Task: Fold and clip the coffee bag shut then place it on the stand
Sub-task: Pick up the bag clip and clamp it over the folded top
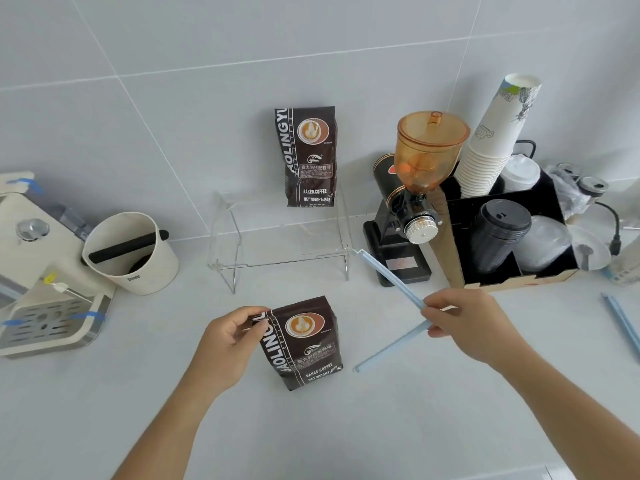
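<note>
While the left hand (231, 341) pinches the folded top-left edge of the near coffee bag (302, 342), thumb & fingers closed on the dark foil, the right hand (464, 323) grips a pale blue sealing clip (391, 313) at its hinge, fingers wrapped round it. Clip is swung open in a V: one arm points up-left toward the grinder, the other down-left toward the counter, its tip just beside the bag's right edge w/o touching. Bag stands upright on the white counter (346, 438), in front of the clear acrylic stand (277, 237), apart from it.

On the stand, toward its back right, a 2nd coffee bag (308, 157) of the same print stands against the tiled wall (top looks unfolded, no clip visible on it). Right of the stand: black coffee grinder (405, 223) w/ amber hopper, then a black organizer box (512, 237) holding a stack of paper cups (491, 143) & lids. Another blue clip (623, 323) lies at the far right edge. Left of the stand: cream knock box (135, 254) w/ black bar, then the espresso machine (41, 282) & its drip tray.
</note>
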The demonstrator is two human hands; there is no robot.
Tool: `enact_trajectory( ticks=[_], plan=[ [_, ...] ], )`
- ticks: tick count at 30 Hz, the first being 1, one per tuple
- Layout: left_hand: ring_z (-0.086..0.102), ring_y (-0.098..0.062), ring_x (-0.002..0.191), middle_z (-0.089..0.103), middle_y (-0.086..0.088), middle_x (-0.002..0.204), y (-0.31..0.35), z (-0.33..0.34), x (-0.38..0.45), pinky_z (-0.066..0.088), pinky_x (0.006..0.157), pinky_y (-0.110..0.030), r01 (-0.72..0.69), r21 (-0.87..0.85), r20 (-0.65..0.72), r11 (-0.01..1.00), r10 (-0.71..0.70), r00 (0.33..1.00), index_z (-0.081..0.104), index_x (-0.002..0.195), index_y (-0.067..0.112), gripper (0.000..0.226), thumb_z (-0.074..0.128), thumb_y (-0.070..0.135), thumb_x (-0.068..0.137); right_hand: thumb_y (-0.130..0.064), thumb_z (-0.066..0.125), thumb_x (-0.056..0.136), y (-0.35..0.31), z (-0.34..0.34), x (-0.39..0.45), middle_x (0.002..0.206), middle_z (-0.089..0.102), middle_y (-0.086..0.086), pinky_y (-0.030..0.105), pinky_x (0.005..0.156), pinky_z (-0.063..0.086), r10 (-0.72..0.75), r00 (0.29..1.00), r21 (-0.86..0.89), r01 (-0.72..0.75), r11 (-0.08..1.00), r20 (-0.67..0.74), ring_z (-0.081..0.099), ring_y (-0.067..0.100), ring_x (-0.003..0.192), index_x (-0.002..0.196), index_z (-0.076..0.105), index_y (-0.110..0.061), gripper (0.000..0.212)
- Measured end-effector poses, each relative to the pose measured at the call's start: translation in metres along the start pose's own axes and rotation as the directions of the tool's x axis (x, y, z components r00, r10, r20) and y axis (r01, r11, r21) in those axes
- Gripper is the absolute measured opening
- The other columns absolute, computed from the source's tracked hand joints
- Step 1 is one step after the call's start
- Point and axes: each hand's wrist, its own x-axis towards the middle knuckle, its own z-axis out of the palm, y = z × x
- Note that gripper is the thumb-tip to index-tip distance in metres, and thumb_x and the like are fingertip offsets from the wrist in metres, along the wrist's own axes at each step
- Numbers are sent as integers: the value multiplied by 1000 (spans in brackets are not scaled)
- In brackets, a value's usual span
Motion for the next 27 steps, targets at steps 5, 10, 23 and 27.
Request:
enact_trajectory(
  ticks=[5,10,23,27],
  plan=[
    [70,-1,76,78,11,85,-1,-4,-2,49,68,-8,3,-65,9,998,-2,1000,72,93,22,24,61,1,89,-12,72,82,-42,16,-4,56,71,-3,13,37,32,-75,993,104,66,992,86,74,13,58,73,74,-14,9],
    [72,-13,85,79,-1,90,-8,-2,-1,54,76,-17,10,-154,-6,988,-11,1000,75,92,18,25,62,-3,87,-9,75,79,-69,42,2,72,75,13,60,85,52,-101,975,204,60,977,198,75,26,65,76,76,-8,4],
    [73,-16,79,80,-3,82,-10,-2,2,58,78,-26,49,-319,-51,946,-69,996,78,80,21,32,67,-9,81,-11,73,82,-86,78,18,77,77,13,53,88,57,-130,944,162,84,983,304,75,23,68,76,79,-11,8],
    [73,-14,75,80,-2,79,-10,-2,3,58,74,-22,49,-321,-73,946,-76,994,77,79,19,29,68,-9,80,-9,70,84,-88,78,19,81,77,16,52,90,56,-159,927,154,112,982,339,76,26,76,76,78,-12,12]
  ],
)
